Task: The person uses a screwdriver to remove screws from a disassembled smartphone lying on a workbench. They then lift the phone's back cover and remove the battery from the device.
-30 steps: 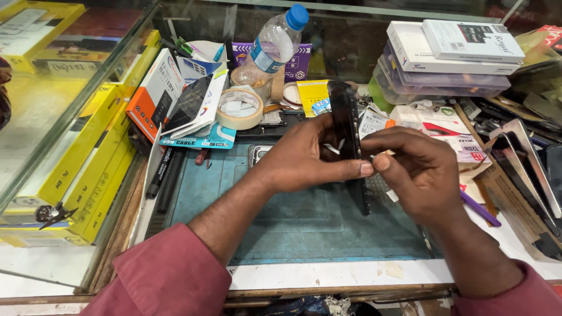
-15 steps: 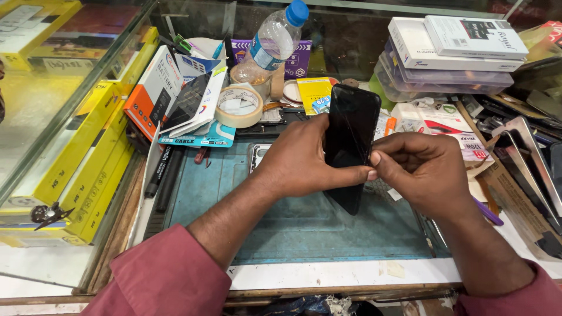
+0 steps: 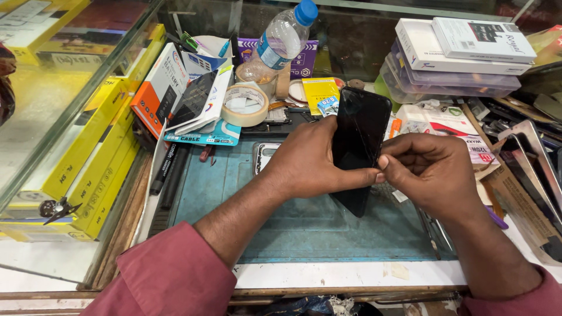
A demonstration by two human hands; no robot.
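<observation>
A black smartphone with a dark screen stands upright above a teal work mat. My left hand wraps around its left side and back, thumb across the lower screen. My right hand pinches the phone's right edge with thumb and fingertips. Both sleeves are dark pink. The phone's lower end pokes out below my left hand.
A roll of tape, a plastic water bottle and small boxed packages crowd the back of the mat. Stacked white and clear boxes sit at back right. Yellow boxes line the left, under a glass counter.
The phone has turned from edge-on to screen facing me and has risen slightly. My right hand has shifted from the phone's front to its right edge.
</observation>
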